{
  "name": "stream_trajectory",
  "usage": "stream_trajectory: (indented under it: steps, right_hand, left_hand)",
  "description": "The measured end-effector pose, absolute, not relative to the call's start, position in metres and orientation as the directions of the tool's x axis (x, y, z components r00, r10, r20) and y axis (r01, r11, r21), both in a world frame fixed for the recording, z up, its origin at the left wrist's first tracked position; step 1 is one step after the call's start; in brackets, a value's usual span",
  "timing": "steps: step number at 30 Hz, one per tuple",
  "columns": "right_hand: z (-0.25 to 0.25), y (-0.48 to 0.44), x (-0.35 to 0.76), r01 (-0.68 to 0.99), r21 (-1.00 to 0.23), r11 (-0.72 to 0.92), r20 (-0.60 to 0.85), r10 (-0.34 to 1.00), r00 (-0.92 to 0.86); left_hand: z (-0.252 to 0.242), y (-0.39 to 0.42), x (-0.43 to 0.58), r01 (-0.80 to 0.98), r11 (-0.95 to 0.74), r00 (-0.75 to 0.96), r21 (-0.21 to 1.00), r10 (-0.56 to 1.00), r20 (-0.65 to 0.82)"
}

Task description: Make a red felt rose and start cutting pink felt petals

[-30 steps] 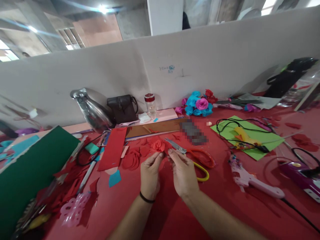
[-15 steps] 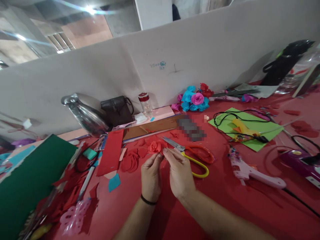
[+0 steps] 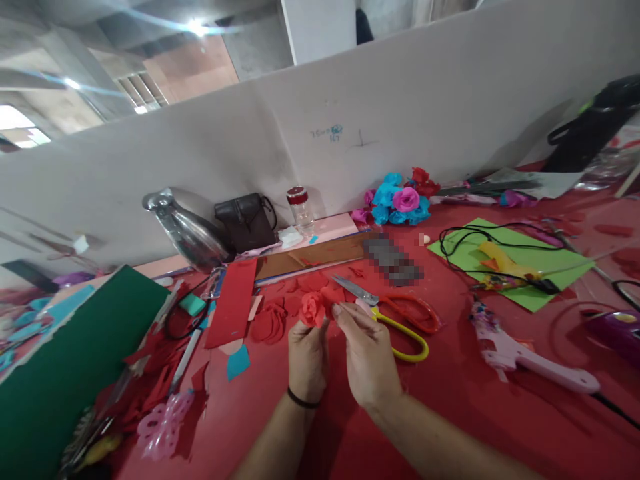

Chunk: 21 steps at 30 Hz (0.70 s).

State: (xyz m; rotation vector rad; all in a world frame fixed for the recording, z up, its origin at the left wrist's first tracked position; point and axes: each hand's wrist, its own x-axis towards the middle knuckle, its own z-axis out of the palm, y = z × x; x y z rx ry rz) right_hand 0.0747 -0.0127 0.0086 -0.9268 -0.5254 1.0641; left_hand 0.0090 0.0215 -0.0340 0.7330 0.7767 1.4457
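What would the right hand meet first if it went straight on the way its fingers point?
Most likely the red flower in the left hand, just up and left of the right hand in the picture. Depth is unclear here; they may already be touching.

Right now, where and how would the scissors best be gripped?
Probably by the red and yellow handle loops, approached from the near right: the scissors lie with their blades pointing away to the left and the loops towards the right. The right hand is nearest.
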Motion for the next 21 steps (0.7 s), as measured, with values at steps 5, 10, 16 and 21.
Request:
stream_trajectory:
  steps: [5, 10, 16, 21]
  right_hand:
    - [0.006, -0.012, 0.076, -0.437, -0.880, 0.186, -0.027, 0.900, 0.436]
    - [-0.001, -0.012, 0.080, -0.306, -0.929, 0.209, 0.047, 0.886, 0.462]
    - [-0.003, -0.015, 0.084, -0.103, -0.958, 0.266, 0.185, 0.855, 0.485]
    - [-0.001, -0.016, 0.082, -0.045, -0.945, 0.324, 0.268, 0.846, 0.460]
  left_hand:
    - [-0.032, 0.021, 0.009, -0.570, 0.020, -0.030, 0.821, 0.999, -0.045]
    - [-0.031, 0.020, 0.008, -0.577, 0.043, -0.022, 0.816, 0.997, -0.068]
    - [-0.029, 0.019, 0.006, -0.588, 0.087, -0.006, 0.804, 0.994, -0.112]
    - [-0.028, 0.019, 0.006, -0.590, 0.093, 0.012, 0.802, 0.994, -0.107]
